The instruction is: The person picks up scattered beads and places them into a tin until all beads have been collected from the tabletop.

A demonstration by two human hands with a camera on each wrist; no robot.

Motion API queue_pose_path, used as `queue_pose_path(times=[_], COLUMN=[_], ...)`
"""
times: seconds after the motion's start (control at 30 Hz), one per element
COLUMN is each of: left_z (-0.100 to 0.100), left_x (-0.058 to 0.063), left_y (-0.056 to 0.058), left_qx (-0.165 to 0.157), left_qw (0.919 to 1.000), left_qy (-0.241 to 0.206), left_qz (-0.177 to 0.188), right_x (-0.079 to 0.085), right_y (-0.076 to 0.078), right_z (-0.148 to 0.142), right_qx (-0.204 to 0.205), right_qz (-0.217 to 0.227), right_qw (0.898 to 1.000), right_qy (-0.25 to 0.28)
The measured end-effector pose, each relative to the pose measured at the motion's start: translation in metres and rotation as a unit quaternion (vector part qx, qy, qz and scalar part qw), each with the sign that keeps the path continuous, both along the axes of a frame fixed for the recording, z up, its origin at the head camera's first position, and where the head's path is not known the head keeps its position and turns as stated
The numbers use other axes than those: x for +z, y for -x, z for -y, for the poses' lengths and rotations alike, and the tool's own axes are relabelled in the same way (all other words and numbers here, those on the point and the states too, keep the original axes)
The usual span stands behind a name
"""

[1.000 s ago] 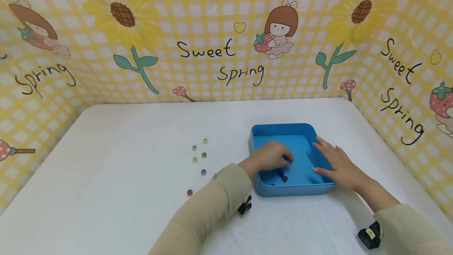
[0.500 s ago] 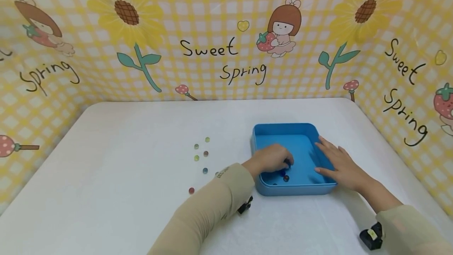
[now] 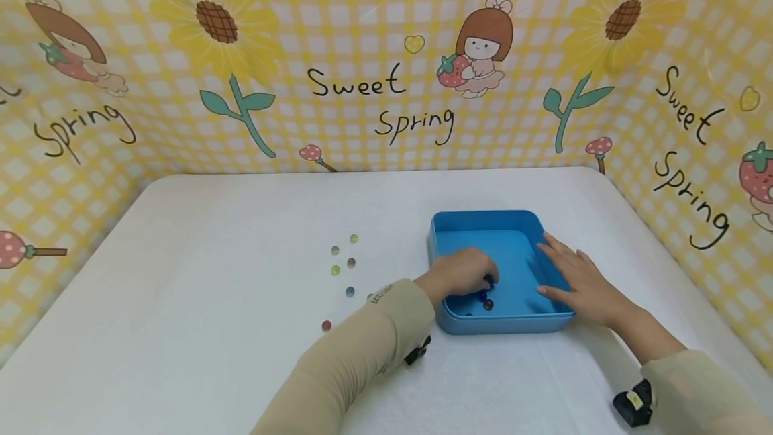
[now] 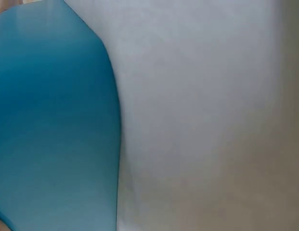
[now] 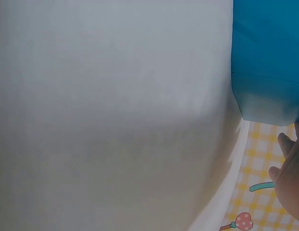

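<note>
A blue rectangular tray (image 3: 504,325) sits right of centre on the table. My left hand (image 3: 461,272) reaches over its left rim, fingers curled downward, and pinches a dark blue marble (image 3: 490,281) low over the tray floor. Just below the fingertips, another dark blue marble (image 3: 482,296) and a brown marble (image 3: 488,305) lie in the tray. Spread fingers of my right hand (image 3: 580,287) rest along the tray's right rim. In the left wrist view the tray's blue side (image 4: 58,134) fills the left part; the right wrist view shows part of my right hand (image 5: 291,178) beside the tray.
Left of the tray, several loose glass marbles lie scattered, among them a red marble (image 3: 327,325), a blue-grey marble (image 3: 350,292) and a yellow-green marble (image 3: 335,270). A yellow checked cloth (image 3: 362,25) walls the white table (image 3: 229,301) at the back and sides.
My left fingertips have shifted slightly toward the near side of the tray, and the dark blue marble at them sits lower. My right hand stays at the rim; the head view has shifted slightly.
</note>
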State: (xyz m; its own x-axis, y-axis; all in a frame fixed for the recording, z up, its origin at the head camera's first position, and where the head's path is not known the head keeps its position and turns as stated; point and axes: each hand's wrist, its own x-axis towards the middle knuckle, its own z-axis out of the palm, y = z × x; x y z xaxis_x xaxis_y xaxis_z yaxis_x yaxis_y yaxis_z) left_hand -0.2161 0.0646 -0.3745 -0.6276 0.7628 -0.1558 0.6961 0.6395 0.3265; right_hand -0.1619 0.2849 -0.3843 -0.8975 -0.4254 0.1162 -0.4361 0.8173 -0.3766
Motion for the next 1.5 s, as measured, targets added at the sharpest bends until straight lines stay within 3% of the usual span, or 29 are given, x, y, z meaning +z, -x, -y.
queue_pose_path(times=[0.37,0.5,0.67,0.77,1.07,1.27,1.5], left_z=[0.003,0.008,0.018,0.025,0.065,0.093,0.119], left_x=[0.004,0.006,0.01,0.015,0.025,0.025,0.025], left_y=[-0.002,-0.002,-0.002,-0.004,-0.014,-0.018,-0.023], left_qx=[0.003,-0.001,-0.006,-0.01,-0.01,0.025,0.056], left_qw=[0.9996,0.996,0.9805,0.9736,0.9676,0.9624,0.9645], left_qy=[-0.029,-0.089,-0.187,-0.217,-0.242,-0.254,-0.24], left_qz=[-0.006,0.01,0.059,0.069,0.071,0.094,0.095], right_x=[-0.003,-0.003,-0.002,-0.002,0.0,0.001,-0.001], right_y=[0.001,0.001,0.002,0.004,0.003,0.002,0.0], right_z=[0.0,0.001,0.004,0.004,0.004,0.003,0.001], right_qx=[0.001,0.0,0.004,0.001,0.001,-0.003,-0.006], right_qz=[-0.002,-0.003,-0.002,-0.003,0.001,0.001,0.004], right_qw=[1.0,1.0,1.0,1.0,1.0,1.0,1.0], right_qy=[0.013,0.014,0.01,0.005,0.009,0.005,0.004])
